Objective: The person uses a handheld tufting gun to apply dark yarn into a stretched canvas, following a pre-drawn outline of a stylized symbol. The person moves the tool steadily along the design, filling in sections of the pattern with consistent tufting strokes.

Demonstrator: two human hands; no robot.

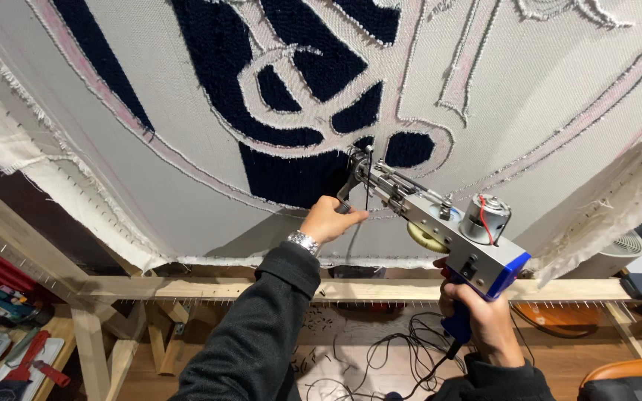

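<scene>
Presently: tufting gun (440, 223) pressed to stretched cloth (150, 148), right hand (484, 315) fisted on its blue grip, left hand (330, 220) fingers curled round front handle; risk—trailing cord (380, 356) snagging, needle tearing backing.

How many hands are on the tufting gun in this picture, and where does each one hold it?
2. The left hand holds the front handle near the needle of the tufting gun; the right hand wraps the blue rear grip below the motor. No other hands show.
</scene>
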